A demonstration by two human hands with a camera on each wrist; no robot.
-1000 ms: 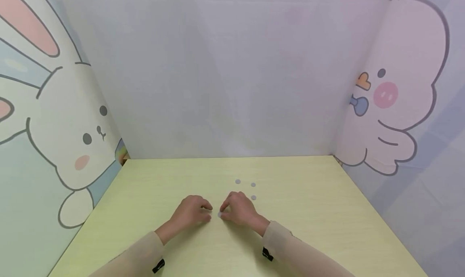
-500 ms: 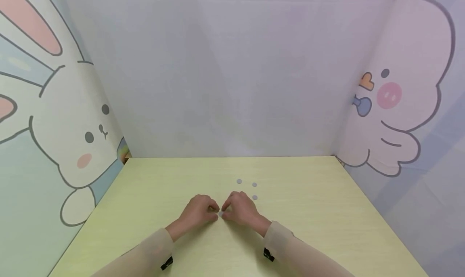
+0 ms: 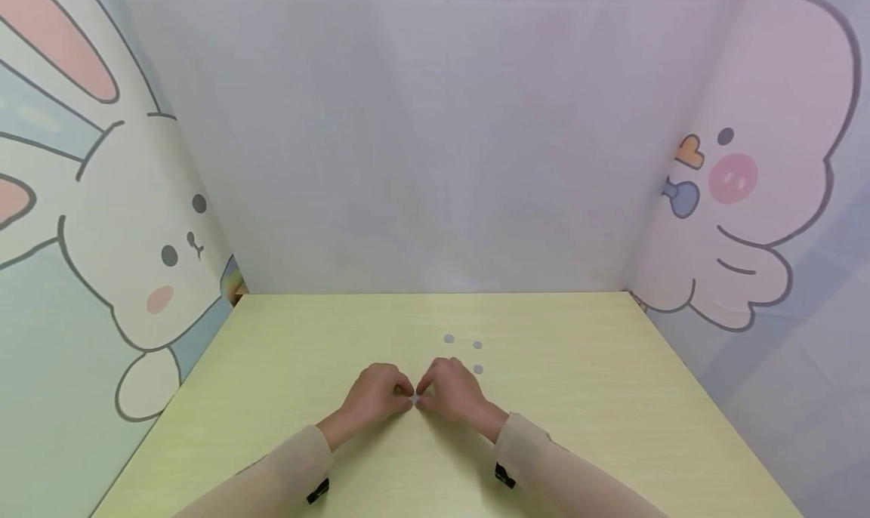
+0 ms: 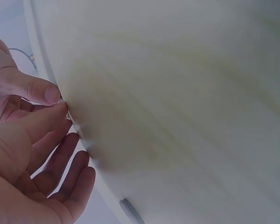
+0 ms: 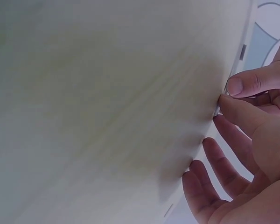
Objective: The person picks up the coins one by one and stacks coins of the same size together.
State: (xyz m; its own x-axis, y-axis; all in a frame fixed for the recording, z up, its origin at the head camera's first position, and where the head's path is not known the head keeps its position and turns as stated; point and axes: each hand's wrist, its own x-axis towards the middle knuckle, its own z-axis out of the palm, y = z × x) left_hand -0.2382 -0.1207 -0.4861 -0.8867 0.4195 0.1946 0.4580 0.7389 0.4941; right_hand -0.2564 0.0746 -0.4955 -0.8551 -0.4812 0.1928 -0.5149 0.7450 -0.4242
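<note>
Both hands' (image 3: 414, 393) curled fingers (image 3: 406, 388) pinch one coin (image 3: 414, 401).

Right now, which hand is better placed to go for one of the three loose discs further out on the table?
Right. The right hand lies just beside the nearest disc; the left hand would have to cross over it.

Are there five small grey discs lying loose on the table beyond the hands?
No, the head view shows only three small grey discs lying on the table beyond the right hand.
</note>
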